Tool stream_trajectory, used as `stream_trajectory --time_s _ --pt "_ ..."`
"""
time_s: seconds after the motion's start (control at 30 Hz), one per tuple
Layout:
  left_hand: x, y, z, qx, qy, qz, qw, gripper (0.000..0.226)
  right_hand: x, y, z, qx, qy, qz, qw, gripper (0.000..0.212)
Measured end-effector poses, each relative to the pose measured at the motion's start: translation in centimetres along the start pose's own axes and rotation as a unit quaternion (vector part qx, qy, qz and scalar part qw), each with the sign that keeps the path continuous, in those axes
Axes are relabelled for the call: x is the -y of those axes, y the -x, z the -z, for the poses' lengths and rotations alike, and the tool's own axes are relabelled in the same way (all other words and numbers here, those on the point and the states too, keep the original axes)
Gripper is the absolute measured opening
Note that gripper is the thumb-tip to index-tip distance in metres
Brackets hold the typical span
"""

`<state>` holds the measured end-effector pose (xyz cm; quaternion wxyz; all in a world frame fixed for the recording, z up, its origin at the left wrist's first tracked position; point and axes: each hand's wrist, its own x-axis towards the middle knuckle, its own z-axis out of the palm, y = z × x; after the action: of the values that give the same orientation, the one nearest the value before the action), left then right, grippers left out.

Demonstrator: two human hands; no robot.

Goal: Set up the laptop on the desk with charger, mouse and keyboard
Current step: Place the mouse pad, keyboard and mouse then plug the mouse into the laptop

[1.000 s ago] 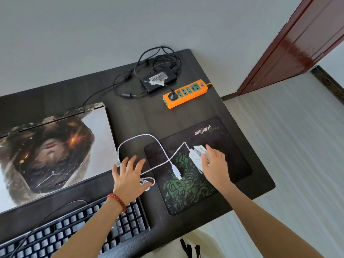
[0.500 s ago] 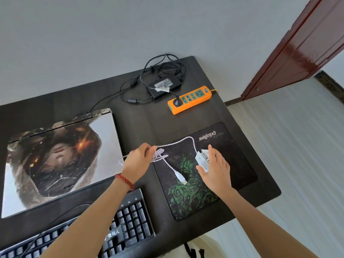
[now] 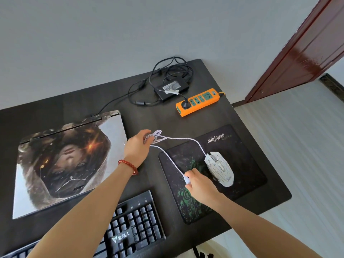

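Pinched between the right hand's (image 3: 202, 187) fingers is the white USB plug (image 3: 186, 179) of the braided mouse cable (image 3: 178, 139), whose slack the left hand (image 3: 136, 148) has gathered. White angular mouse (image 3: 219, 168) sits on the black-green pad (image 3: 210, 174). Next, probably, plugging into the closed, picture-skinned laptop (image 3: 65, 161).

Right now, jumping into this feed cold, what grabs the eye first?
The closed laptop with its large printed lid art fills the desk's left side. Right of it, both hands work the white mouse cable: the left hand holds a bunched loop, the right hand pinches the plug end beside the white mouse on its pad. An orange power strip sits at the back.
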<state>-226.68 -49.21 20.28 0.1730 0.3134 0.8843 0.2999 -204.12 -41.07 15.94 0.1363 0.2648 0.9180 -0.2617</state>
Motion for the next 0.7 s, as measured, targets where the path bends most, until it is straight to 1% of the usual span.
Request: stream_trajectory --time_s 0.07,0.1,0.13,0.17,0.23,0.27,0.3,0.33,0.4,0.43,0.47,0.5,0.53,0.57,0.6,0.63,0.67,0.7 --pt "-0.2 -0.2 0.0 0.008 0.008 -0.018 1.000 0.025 0.1 -0.4 0.6 -0.003 -0.065 -0.009 0.998 0.026" --pt "-0.5 -0.4 0.2 0.016 0.017 -0.032 0.999 0.024 0.4 -0.8 1.4 -0.024 -0.107 -0.015 0.994 0.030" --pt "-0.9 -0.4 0.4 0.029 0.021 -0.050 0.998 0.025 0.6 -1.2 2.3 -0.069 -0.148 -0.019 0.986 0.031" --pt "-1.4 -0.4 0.8 0.043 0.020 -0.082 0.996 0.025 1.0 -1.9 3.6 -0.135 -0.179 -0.015 0.974 0.030" --pt "-2.2 -0.2 1.7 0.068 -0.003 -0.180 0.981 0.031 1.6 -3.8 6.6 -0.260 -0.206 0.008 0.943 0.027" --pt "-2.6 -0.1 2.3 0.073 -0.029 -0.230 0.970 0.037 2.0 -4.9 8.3 -0.285 -0.215 0.018 0.934 0.027" --pt "-3.1 -0.1 3.0 0.071 -0.065 -0.271 0.958 0.042 2.4 -6.1 10.0 -0.274 -0.240 0.017 0.931 0.027" --pt "-3.7 -0.3 3.7 0.050 -0.107 -0.311 0.943 0.044 2.7 -7.2 11.5 -0.235 -0.278 0.003 0.931 0.029" --pt "-4.6 -1.3 4.9 -0.064 -0.188 -0.392 0.898 0.042 3.3 -9.3 13.9 -0.138 -0.354 -0.036 0.924 0.032" --pt "-5.2 -2.0 5.4 -0.124 -0.214 -0.425 0.871 0.040 3.4 -10.1 14.8 -0.106 -0.380 -0.049 0.917 0.034" --pt "-5.7 -2.4 5.7 -0.163 -0.225 -0.454 0.847 0.037 3.3 -10.6 15.2 -0.082 -0.401 -0.059 0.911 0.035" --pt "-6.0 -2.7 5.8 -0.185 -0.226 -0.482 0.826 0.034 3.1 -10.9 15.5 -0.064 -0.413 -0.066 0.906 0.035" --pt "-6.1 -2.8 5.6 -0.186 -0.224 -0.504 0.813 0.030 2.7 -10.9 15.4 -0.047 -0.416 -0.069 0.906 0.036" --pt "-5.9 -2.5 5.3 -0.163 -0.225 -0.514 0.811 0.029 2.2 -10.7 15.1 -0.033 -0.415 -0.071 0.906 0.037" --pt "-5.4 -2.1 4.8 -0.126 -0.232 -0.504 0.822 0.032 1.7 -10.5 14.5 -0.018 -0.415 -0.073 0.907 0.036" --pt "-4.6 -1.5 4.3 -0.086 -0.235 -0.471 0.846 0.041 1.1 -10.2 13.8 -0.004 -0.413 -0.078 0.907 0.036" --pt "-3.5 -1.0 3.9 -0.051 -0.226 -0.418 0.878 0.051 0.6 -10.0 13.0 0.007 -0.407 -0.083 0.910 0.035" --pt "-2.2 -0.5 3.4 -0.029 -0.206 -0.347 0.915 0.057 0.1 -9.8 12.2 0.015 -0.394 -0.088 0.915 0.033"
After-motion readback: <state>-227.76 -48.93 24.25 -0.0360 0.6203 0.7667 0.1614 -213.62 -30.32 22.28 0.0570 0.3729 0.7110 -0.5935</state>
